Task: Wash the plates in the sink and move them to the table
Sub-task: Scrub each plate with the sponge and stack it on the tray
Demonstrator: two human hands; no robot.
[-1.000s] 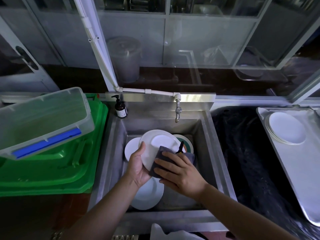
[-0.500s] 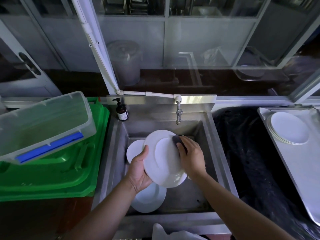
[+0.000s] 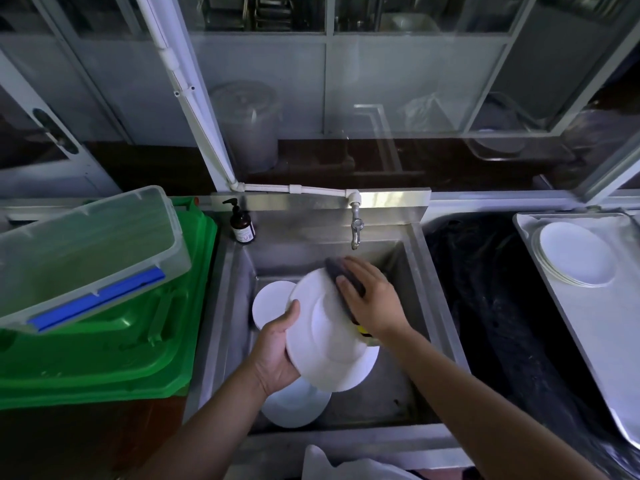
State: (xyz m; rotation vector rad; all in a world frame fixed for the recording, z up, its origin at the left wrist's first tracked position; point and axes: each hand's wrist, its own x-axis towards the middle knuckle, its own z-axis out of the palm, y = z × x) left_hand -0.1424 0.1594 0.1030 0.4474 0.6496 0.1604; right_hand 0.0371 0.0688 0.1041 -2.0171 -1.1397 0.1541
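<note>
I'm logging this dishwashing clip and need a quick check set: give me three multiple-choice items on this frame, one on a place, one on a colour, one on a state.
1. Where does the soap bottle stand?
A. on the sink's back left corner
B. on the metal tray
C. inside the clear bin

2. What colour is the lid under the clear bin?
A. red
B. green
C. yellow

3. What is the right hand doing?
A. turning the tap
B. hanging idle
C. pressing a sponge on the held plate

Answers: 1 A, the bottle sits on the rim left of the tap. 2 B, the lid is bright green. 3 C, its fingers lie over the dark sponge on the plate that the left hand grips.
</note>
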